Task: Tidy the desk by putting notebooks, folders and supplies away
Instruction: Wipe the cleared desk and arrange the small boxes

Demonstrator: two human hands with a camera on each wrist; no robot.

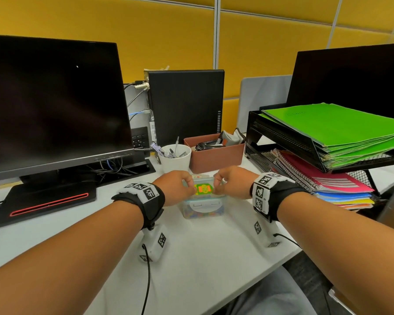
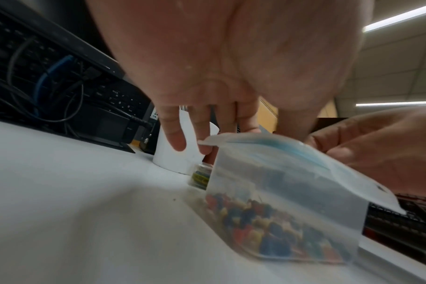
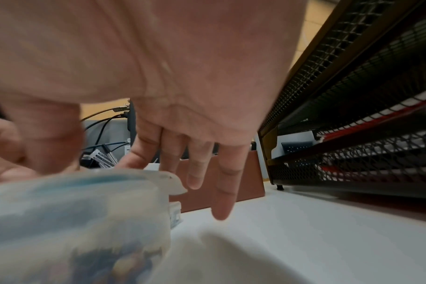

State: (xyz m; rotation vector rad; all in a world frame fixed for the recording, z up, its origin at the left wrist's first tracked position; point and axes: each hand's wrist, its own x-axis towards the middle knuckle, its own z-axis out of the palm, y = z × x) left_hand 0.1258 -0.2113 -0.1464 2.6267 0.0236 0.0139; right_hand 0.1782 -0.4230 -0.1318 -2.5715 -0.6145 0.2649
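Observation:
A clear plastic container [image 1: 203, 209] of small coloured pins stands on the white desk [image 1: 203, 258] in front of me. Its lid [image 1: 203, 189] carries a green and orange label. My left hand [image 1: 190, 186] grips the lid's left edge, fingers curled over the far side. My right hand [image 1: 217, 185] pinches the lid's right edge with thumb and forefinger; its other fingers hang down beside the box. In the left wrist view the container [image 2: 280, 201] is close and blurred, the lid's rim under my fingertips [image 2: 205, 149]. In the right wrist view the container [image 3: 73, 221] fills the lower left.
Just behind the container lie a small clear box [image 2: 200, 177], a white cup of pens [image 1: 175, 158] and a brown bin [image 1: 216, 155]. At right a black mesh rack [image 1: 253, 133] holds green folders [image 1: 341, 130] above notebooks [image 1: 328, 185]. A monitor [image 1: 55, 105] stands left.

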